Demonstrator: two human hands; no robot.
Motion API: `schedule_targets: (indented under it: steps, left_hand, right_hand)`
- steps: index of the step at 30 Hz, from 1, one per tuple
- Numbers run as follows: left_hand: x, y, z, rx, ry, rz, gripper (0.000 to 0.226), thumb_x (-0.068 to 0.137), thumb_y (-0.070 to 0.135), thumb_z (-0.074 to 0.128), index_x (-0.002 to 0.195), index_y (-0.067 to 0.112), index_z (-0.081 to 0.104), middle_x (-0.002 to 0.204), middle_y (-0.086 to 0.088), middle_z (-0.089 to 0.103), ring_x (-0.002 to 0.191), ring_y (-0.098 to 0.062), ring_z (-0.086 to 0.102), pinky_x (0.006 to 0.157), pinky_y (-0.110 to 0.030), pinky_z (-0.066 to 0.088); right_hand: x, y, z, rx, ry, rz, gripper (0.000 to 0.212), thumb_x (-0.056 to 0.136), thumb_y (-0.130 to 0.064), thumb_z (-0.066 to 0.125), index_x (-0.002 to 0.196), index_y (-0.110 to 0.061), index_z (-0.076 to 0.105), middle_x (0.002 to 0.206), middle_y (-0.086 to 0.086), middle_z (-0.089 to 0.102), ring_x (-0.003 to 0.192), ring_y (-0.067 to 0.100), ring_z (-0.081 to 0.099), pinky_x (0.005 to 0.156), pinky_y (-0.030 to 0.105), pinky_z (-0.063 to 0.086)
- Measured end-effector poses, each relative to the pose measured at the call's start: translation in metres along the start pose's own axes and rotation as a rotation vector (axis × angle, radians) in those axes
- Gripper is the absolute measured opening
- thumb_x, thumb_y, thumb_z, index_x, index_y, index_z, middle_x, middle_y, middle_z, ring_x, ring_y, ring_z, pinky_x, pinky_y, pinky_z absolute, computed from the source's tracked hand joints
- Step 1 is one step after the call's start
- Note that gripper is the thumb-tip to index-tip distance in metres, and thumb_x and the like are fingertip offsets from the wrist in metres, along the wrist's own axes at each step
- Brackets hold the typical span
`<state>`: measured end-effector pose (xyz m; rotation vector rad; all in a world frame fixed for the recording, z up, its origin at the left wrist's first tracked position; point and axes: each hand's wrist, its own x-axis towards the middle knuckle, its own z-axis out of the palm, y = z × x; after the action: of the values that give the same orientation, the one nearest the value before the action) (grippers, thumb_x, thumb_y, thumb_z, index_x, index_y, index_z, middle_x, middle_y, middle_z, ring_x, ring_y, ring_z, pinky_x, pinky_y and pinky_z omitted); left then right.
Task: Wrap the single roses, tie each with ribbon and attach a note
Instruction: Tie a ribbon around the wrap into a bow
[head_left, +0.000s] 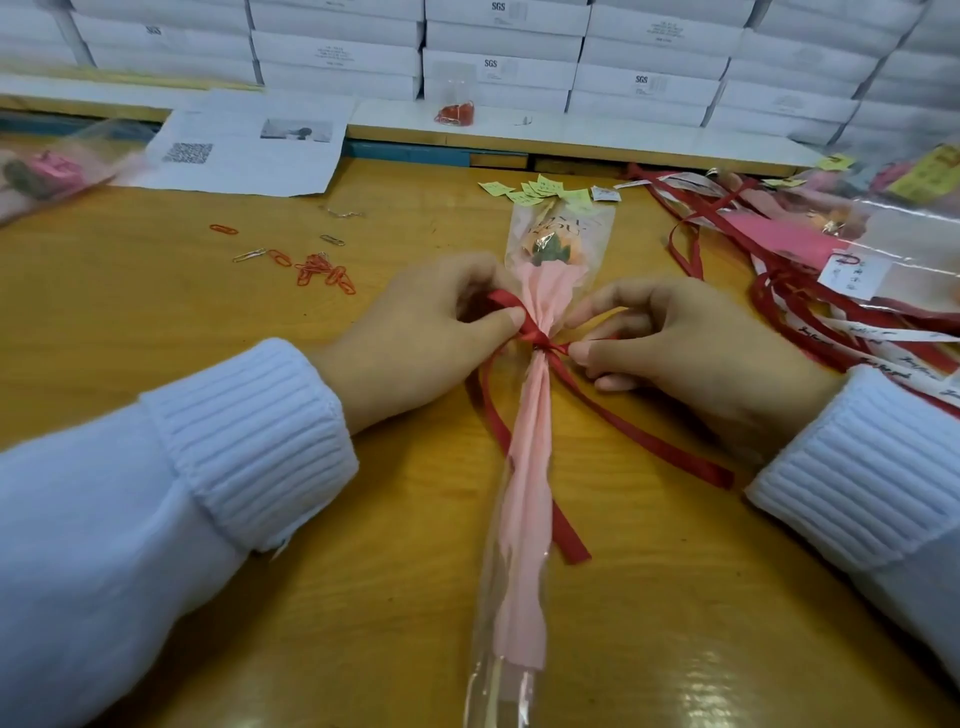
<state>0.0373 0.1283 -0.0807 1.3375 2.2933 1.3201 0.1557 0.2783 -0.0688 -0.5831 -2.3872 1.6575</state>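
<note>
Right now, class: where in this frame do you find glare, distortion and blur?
Head view: glare on the clear sleeve near its base and the table beside it; wide-angle bending tilts the white boxes at the edges; the far-left wrapped rose is blurred, the red ribbon sharp.

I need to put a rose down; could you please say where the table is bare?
The table is bare left of the paper clips, this side of the printed sheets, and at the front right of the wrapped rose. Loose ribbons crowd the right side; yellow notes crowd the back centre.
</note>
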Motion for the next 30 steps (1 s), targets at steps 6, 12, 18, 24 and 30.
schedule_targets:
  steps: [6, 12, 18, 24, 30]
  left_hand:
    - [-0.001, 0.004, -0.003, -0.135, -0.056, -0.028, 0.016, 0.09, 0.031, 0.058, 0.077, 0.023, 0.061, 0.058, 0.019, 0.06, 0.053, 0.005, 0.055, 0.049, -0.005, 0.041]
    - [0.001, 0.001, -0.008, -0.415, -0.092, -0.054, 0.021, 0.084, 0.031, 0.066, 0.067, 0.018, 0.063, 0.069, -0.001, 0.062, 0.068, -0.024, 0.053, 0.066, -0.031, 0.046]
    - [0.0, 0.0, -0.009, -0.502, -0.234, -0.025, 0.02, 0.075, 0.028, 0.067, 0.058, 0.02, 0.062, 0.06, -0.005, 0.053, 0.062, -0.026, 0.044, 0.059, -0.03, 0.038]
    - [0.0, -0.001, -0.008, -0.426, -0.283, -0.03, 0.024, 0.083, 0.024, 0.056, 0.06, 0.021, 0.059, 0.06, -0.002, 0.058, 0.05, -0.011, 0.049, 0.048, -0.02, 0.042]
    - [-0.004, 0.004, -0.007, -0.386, -0.286, -0.044, 0.027, 0.096, 0.015, 0.049, 0.07, 0.011, 0.052, 0.056, 0.004, 0.06, 0.043, -0.006, 0.047, 0.042, -0.014, 0.037]
  right_hand:
    - [-0.002, -0.002, -0.008, 0.165, -0.094, -0.005, 0.019, 0.058, -0.011, 0.074, 0.075, -0.014, 0.066, 0.063, 0.0, 0.066, 0.06, 0.008, 0.064, 0.052, 0.016, 0.053]
    - [-0.002, -0.001, -0.012, 0.203, -0.184, -0.073, 0.014, 0.052, -0.02, 0.076, 0.066, -0.02, 0.072, 0.063, -0.004, 0.064, 0.058, 0.004, 0.061, 0.053, 0.015, 0.053]
    - [-0.002, -0.001, -0.018, 0.093, -0.31, -0.111, 0.026, 0.051, -0.021, 0.078, 0.077, -0.022, 0.076, 0.082, 0.006, 0.068, 0.071, 0.011, 0.065, 0.062, 0.016, 0.054]
    - [0.001, 0.002, -0.017, 0.158, -0.281, -0.123, 0.021, 0.052, -0.028, 0.079, 0.071, -0.021, 0.073, 0.066, 0.001, 0.067, 0.06, 0.008, 0.063, 0.056, 0.017, 0.053]
    - [0.001, 0.004, -0.018, 0.167, -0.322, -0.166, 0.02, 0.062, -0.037, 0.075, 0.069, -0.02, 0.069, 0.064, 0.001, 0.058, 0.058, 0.011, 0.05, 0.051, 0.016, 0.043]
